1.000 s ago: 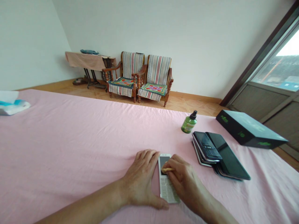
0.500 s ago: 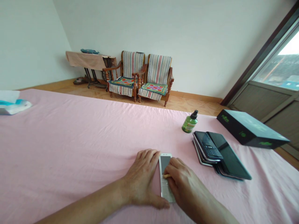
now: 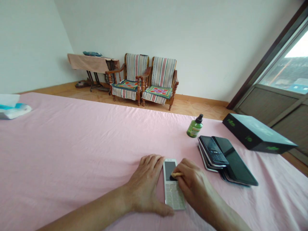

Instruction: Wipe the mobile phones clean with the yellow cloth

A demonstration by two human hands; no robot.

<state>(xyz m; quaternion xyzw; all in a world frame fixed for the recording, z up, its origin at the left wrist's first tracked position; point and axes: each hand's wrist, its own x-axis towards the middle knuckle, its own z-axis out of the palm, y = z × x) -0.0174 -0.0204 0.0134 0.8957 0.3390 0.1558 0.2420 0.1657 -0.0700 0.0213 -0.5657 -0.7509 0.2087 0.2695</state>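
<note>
A white keypad phone (image 3: 174, 195) lies face up on the pink cloth near the front. My left hand (image 3: 145, 186) rests along its left side, fingers near the top corner and thumb by the bottom edge, spread apart. Over the phone's right side, my right hand (image 3: 191, 179) is closed round a small tan object (image 3: 177, 174); a dark part beneath it meets the lower screen. What exactly this object is, I cannot make out. My fingers hide part of the phone's right edge.
Right of my hands are stacked phones (image 3: 213, 152) and a black tablet (image 3: 237, 162). Behind them stand a green spray bottle (image 3: 194, 128) and a black box (image 3: 260, 133). A tissue pack (image 3: 15, 110) sits far left on the pink cloth (image 3: 72, 138).
My right hand has shifted up and right with the small tan object, from the keypad to the lower screen, uncovering more keys. My left hand stays in place.
</note>
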